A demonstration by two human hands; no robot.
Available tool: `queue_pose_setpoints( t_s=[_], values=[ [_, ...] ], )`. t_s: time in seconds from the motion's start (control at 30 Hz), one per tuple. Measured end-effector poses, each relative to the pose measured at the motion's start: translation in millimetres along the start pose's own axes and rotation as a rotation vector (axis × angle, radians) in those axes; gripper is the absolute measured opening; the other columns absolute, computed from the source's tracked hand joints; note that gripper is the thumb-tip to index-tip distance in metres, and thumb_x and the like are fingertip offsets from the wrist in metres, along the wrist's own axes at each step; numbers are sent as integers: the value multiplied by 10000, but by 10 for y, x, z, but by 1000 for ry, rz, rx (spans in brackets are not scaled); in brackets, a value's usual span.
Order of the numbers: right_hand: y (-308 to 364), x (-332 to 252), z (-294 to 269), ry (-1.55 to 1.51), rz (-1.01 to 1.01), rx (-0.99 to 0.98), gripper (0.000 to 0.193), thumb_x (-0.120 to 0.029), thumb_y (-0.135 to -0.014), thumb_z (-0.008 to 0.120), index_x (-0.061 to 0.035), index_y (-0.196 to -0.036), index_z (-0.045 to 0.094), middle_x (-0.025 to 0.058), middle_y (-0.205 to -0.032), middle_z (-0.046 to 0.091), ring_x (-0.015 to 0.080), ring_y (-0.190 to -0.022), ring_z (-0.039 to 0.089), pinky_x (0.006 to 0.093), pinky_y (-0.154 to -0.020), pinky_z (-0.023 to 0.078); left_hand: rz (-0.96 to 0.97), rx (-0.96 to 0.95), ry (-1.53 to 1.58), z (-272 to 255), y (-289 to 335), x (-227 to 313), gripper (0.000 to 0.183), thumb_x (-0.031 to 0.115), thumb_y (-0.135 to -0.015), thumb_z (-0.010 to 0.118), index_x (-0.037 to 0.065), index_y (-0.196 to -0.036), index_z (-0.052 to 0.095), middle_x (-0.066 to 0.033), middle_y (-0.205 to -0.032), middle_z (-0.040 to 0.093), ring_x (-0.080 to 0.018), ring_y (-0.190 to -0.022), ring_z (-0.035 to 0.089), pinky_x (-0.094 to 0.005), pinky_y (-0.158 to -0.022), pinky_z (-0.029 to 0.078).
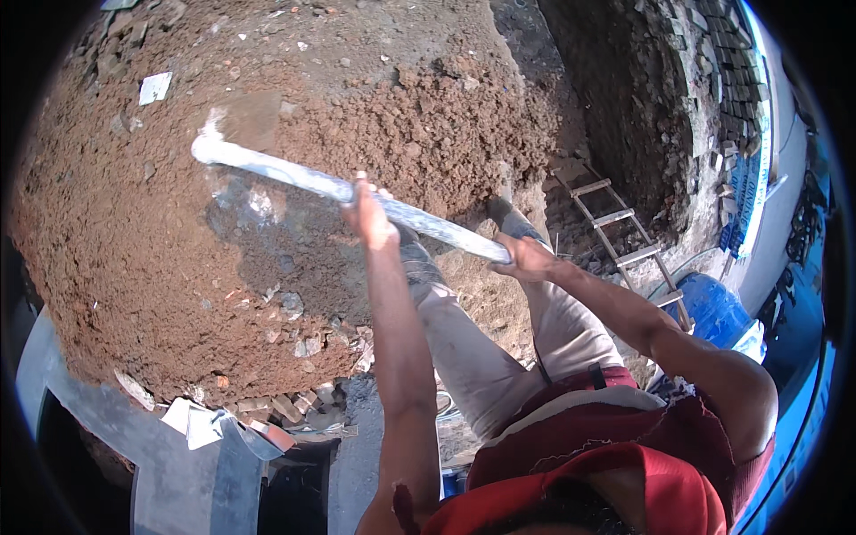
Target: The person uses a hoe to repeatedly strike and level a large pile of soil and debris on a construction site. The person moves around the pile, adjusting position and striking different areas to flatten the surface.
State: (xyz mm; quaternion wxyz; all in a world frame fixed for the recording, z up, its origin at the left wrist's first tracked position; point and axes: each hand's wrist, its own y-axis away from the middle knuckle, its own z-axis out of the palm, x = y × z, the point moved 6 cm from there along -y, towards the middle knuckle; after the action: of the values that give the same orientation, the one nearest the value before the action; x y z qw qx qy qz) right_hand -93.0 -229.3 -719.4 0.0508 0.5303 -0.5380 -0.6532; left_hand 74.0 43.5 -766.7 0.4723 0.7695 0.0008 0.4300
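Note:
Both my hands grip the long, pale, worn handle of a hoe, which slants across the view above the soil. My left hand is closed around the middle of the handle. Nearer its right end, my right hand is wrapped round it. At the far left the tool's head is bright with glare, and what seems to be a flat brown blade is smeared by motion against the earth. Loose reddish-brown soil lies beneath and beyond the tool.
A wooden ladder leans in a deep trench to the right, with a blue barrel close by. Stacked bricks line the far right. Rubble and a metal pan lie near concrete beams at lower left. My boots stand on the soil.

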Motion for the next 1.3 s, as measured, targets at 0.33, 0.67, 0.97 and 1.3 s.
queue_pose_setpoints(
  t_s=[0.33,0.67,0.97,1.3],
  values=[
    [-1678,-1425,-84,-310,-82,64,607,-541,-982,585,37,-1164,624,230,-912,701,399,-923,701,507,-853,567,32,-38,-766,305,-2694,1121,311,330,-1032,562,24,-1077,538,-68,-795,579,-201,-658,588,-377,-603,545],
    [553,-79,-311,-215,120,108,638,-583,-1001,542,43,-1118,579,206,-822,687,359,-820,721,505,-764,590,-265,-263,-498,499,-685,-910,308,310,-988,657,78,-1129,512,-50,-870,512,-224,-727,592,-468,-716,591],
    [4106,1949,229,-12,578,102,521,-522,-874,706,-66,-1098,591,181,-817,698,400,-855,705,495,-807,546,-1050,-355,-278,388,2632,-3895,235,266,-951,698,115,-882,532,-25,-758,538,-212,-654,533,-417,-693,504],
    [2829,1575,441,-349,211,423,491,-519,-976,593,-65,-1140,500,230,-891,691,445,-913,686,548,-804,520,-486,-657,-351,1667,2226,-1801,317,345,-1005,648,154,-796,505,35,-668,484,-146,-650,507,-335,-674,468]
  ],
)
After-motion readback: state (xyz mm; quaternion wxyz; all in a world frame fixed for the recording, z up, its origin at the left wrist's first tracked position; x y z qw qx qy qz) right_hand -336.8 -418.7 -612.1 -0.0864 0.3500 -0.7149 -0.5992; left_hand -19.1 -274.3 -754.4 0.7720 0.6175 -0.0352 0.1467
